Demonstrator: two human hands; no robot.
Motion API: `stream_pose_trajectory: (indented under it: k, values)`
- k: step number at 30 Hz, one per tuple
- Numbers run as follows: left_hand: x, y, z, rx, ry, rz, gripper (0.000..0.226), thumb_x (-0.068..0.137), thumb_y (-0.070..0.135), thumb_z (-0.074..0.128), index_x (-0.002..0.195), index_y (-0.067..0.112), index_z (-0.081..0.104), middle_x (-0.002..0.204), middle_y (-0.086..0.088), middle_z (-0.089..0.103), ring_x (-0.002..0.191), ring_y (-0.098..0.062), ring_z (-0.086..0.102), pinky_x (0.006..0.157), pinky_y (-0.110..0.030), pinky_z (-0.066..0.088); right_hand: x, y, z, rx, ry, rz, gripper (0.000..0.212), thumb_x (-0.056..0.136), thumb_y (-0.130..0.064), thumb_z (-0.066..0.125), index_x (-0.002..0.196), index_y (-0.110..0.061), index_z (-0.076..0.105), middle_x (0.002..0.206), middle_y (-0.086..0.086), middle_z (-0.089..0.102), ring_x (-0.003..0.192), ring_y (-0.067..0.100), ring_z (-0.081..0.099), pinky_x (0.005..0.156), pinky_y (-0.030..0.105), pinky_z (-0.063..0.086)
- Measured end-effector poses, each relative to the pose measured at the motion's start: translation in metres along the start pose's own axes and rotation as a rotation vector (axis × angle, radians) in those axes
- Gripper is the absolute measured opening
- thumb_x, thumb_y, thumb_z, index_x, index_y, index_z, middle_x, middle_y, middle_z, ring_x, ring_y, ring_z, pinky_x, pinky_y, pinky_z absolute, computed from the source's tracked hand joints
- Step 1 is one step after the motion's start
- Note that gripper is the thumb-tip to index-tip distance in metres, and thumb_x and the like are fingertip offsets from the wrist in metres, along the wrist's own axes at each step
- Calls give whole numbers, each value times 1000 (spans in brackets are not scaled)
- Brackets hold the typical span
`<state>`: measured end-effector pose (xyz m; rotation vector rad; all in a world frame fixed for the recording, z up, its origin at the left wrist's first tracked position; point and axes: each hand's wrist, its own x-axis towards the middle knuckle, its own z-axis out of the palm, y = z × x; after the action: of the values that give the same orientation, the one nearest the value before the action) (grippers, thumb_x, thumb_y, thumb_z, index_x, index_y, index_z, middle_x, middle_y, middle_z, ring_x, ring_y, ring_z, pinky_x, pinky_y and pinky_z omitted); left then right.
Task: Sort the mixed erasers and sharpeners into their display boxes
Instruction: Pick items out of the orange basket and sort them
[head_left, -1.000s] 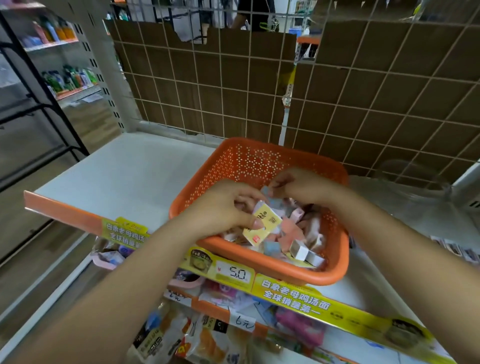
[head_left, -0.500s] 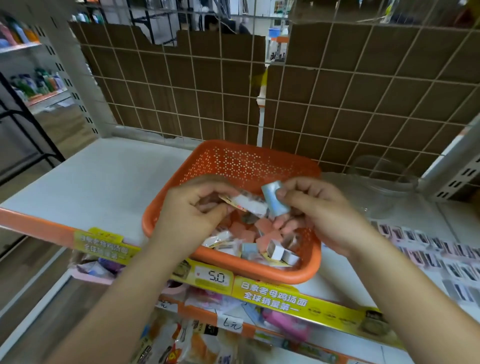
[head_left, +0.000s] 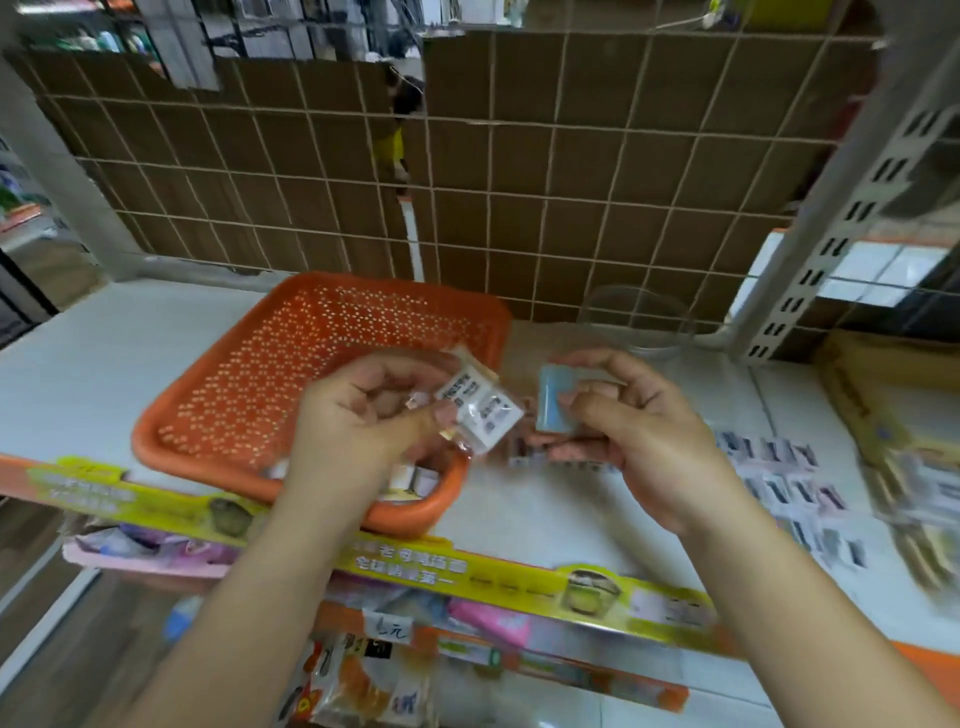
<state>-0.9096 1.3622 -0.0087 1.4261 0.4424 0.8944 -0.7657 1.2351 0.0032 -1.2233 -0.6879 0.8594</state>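
Observation:
An orange perforated basket (head_left: 291, 364) sits on the white shelf (head_left: 93, 364), with a few small boxed items (head_left: 413, 478) visible at its near right corner. My left hand (head_left: 363, 431) is above that corner and pinches white wrapped erasers (head_left: 480, 410) with printed labels. My right hand (head_left: 639, 431) is just right of the basket and holds a light blue eraser (head_left: 556, 405) between thumb and fingers, with more small pieces under its curled fingers. The view is blurred.
Rows of small packaged items (head_left: 789, 483) lie flat on the shelf at the right. A cardboard box (head_left: 883, 415) stands at the far right. A clear round container (head_left: 639, 322) sits behind my right hand. Wire grid and cardboard (head_left: 519, 197) back the shelf.
Both hands have lifted out of the basket and shifted right, each carrying its pieces. The view has swung right, bringing the laid-out items and the cardboard box into sight.

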Motion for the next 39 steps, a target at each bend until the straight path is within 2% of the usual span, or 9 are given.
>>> stream_pose_trajectory:
  k: [5,10,13,15,18,21,26,33,39]
  values:
    - [-13,-12,62,-50,64,-44,39,51,-4,68,69,29,75,75,9,72,71,-6,67,68,-22,55,-32,-10,-67,-9,147,-22,25,78,11,57,81,-14,52,57,2,64,45,11,57,45,18,47]
    - [-35,-30,116,-48,111,-127,53,72,-17,54,71,32,75,71,10,71,64,-4,65,56,-17,54,-64,-13,-131,-45,217,-4,26,79,11,57,82,-14,52,59,3,66,44,12,56,43,19,48]
    - [-49,-40,137,-92,101,-187,45,72,-16,56,93,21,70,81,7,72,70,-7,66,58,-21,55,-79,-10,-157,-84,243,24,26,80,9,57,89,-15,57,65,3,69,52,14,61,49,21,53]
    - [-55,-47,145,-56,109,-211,50,67,-9,61,105,24,63,89,7,71,76,-9,67,66,-23,56,-87,-8,-168,-80,256,37,28,81,8,58,93,-17,61,69,5,70,58,17,64,54,23,55]
    - [-61,-50,158,-20,115,-225,53,67,-7,65,111,20,59,82,13,68,75,-7,66,68,-22,55,-97,-7,-179,-35,278,47,27,79,11,58,91,-13,62,80,11,67,64,20,66,60,24,57]
    - [-66,-46,176,-48,93,-258,39,80,-15,55,105,14,59,72,12,71,67,-4,66,59,-16,53,-106,-7,-186,-3,332,51,23,78,14,58,85,-8,57,85,15,60,67,20,67,61,23,57]
    - [-73,-46,204,-94,-27,-289,33,81,-14,54,95,14,62,69,9,71,64,-3,66,54,-14,50,-125,-9,-198,1,436,23,27,78,15,57,86,-12,59,73,9,60,67,19,67,56,20,54]
    - [-86,-57,251,-107,-134,-334,32,78,-12,59,91,17,65,64,6,68,61,-7,61,57,-15,50,-161,-11,-231,-92,556,21,23,75,10,62,82,-12,63,68,6,63,64,19,65,63,26,56]
    - [-96,-61,295,0,-180,-290,30,78,-5,64,87,23,65,69,-8,55,64,-17,50,59,-15,47,-191,-18,-275,-142,628,-1,23,75,9,63,83,-13,64,68,6,64,61,14,64,62,19,53]
